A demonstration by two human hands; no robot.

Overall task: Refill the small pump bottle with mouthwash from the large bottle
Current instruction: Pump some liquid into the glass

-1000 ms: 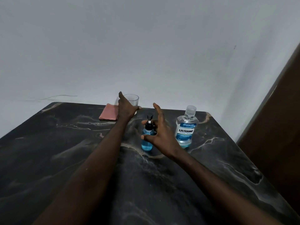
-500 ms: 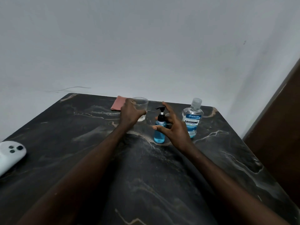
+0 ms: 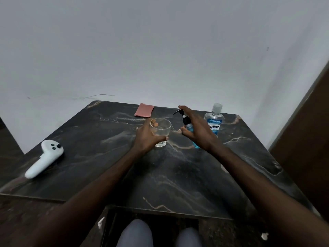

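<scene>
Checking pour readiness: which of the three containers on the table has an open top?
The clear glass, held by the left hand. The small pump bottle keeps its black pump on; the large mouthwash bottle is capped.

table — glossy dark marble | glass — clear | cloth — matt pink

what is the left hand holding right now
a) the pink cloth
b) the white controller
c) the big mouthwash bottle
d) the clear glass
d: the left hand is wrapped around the clear glass on the table, while the mouthwash bottle, pink cloth and white controller sit untouched.
</scene>
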